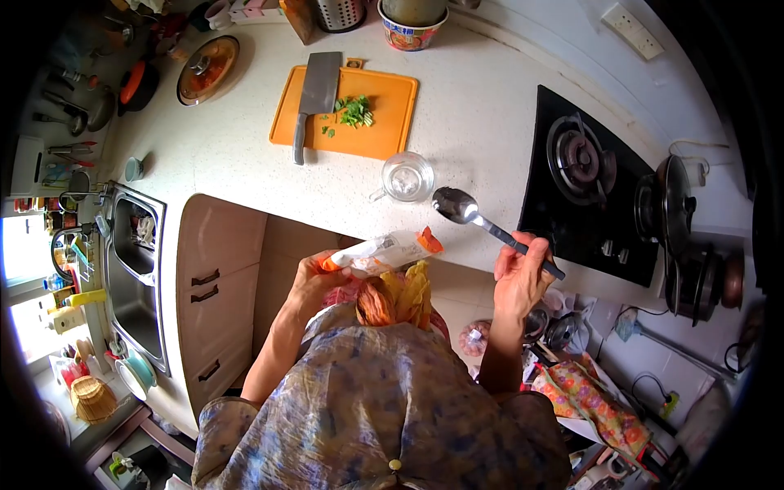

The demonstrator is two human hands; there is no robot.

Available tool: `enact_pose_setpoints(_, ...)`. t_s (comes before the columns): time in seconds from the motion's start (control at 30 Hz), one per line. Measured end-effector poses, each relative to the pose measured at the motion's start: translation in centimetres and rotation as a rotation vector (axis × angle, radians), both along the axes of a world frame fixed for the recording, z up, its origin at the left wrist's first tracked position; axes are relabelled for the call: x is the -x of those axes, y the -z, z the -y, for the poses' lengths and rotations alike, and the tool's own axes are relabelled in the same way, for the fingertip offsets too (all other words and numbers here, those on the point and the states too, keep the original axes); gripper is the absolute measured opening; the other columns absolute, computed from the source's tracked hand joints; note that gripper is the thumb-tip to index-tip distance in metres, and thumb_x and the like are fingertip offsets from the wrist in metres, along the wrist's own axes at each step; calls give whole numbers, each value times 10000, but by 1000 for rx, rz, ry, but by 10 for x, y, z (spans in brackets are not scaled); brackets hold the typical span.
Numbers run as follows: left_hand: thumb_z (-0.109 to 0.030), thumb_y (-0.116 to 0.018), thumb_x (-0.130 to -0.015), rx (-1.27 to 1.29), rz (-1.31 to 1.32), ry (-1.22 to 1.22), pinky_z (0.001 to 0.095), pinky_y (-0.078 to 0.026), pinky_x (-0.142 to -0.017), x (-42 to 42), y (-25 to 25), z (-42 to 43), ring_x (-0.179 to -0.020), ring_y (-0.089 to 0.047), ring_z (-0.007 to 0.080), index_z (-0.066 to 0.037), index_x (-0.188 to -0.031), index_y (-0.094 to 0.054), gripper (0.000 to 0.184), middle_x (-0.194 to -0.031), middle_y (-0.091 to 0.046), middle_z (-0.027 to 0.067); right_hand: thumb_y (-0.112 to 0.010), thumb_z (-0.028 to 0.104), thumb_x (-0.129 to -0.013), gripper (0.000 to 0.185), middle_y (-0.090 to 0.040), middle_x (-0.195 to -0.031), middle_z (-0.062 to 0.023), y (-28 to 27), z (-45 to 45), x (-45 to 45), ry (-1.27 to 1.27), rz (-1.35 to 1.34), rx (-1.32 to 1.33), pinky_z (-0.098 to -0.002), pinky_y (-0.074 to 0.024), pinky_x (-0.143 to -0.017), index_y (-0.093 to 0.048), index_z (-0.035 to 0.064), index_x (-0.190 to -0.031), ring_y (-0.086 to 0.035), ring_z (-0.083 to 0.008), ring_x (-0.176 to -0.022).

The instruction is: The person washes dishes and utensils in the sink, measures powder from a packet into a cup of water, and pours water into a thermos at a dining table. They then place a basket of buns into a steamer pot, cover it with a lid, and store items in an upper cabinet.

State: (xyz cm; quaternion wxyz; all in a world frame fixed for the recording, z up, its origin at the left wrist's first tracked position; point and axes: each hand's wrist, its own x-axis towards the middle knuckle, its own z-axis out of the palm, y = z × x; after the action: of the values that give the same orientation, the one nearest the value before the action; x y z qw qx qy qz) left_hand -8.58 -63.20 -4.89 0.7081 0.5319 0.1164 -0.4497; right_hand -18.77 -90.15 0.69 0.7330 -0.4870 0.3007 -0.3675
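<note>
My left hand (310, 282) is closed on a white and orange plastic packet (384, 250), held at the counter's front edge. Its right end looks torn and orange; what is inside cannot be made out. In my right hand (523, 273) is a large metal spoon (457, 206) with a dark handle, gripped by that handle, its bowl over the counter. A clear glass mug (407, 177) stands on the counter just beyond the packet, left of the spoon's bowl. Neither the packet nor the spoon touches it.
An orange cutting board (384, 139) holds a cleaver (318, 86) and chopped green herbs (354, 111). The black gas stove (563, 220) is on the right, with pans (674, 200) at its far side. A double sink (135, 302) lies left. An instant noodle tub (412, 35) stands behind.
</note>
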Motion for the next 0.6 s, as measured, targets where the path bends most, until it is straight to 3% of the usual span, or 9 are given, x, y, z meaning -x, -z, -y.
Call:
enact_pose_setpoints(0.33, 23, -612, -775, 1, 41, 65, 305, -522, -752, -9, -17, 12, -816, -627, 173, 58, -1010, -577, 241, -914, -639, 131, -575, 236, -865, 278, -534, -662, -87, -15, 8, 9, -278, 45, 229, -211, -346, -387, -602, -35, -811, -461, -116, -445)
enact_pose_setpoints(0.57, 11, -640, -761, 49, 37, 128, 296, -497, -800, -15, -16, 15, -850, -613, 168, 60, -1011, -583, 261, -920, -639, 113, -655, 255, -777, 295, -567, -677, -97, -37, 24, 3, -525, 14, 488, -213, -397, -437, -621, -35, -819, -525, -135, -496)
enact_pose_setpoints(0.6, 11, -640, -761, 51, 39, 130, 296, -497, -800, -15, -17, 16, -850, -613, 168, 60, -1011, -583, 261, -920, -639, 113, -678, 249, -740, 285, -574, -682, -89, -40, 27, -1, -564, 36, 664, -217, -391, -442, -627, -22, -813, -529, -139, -512)
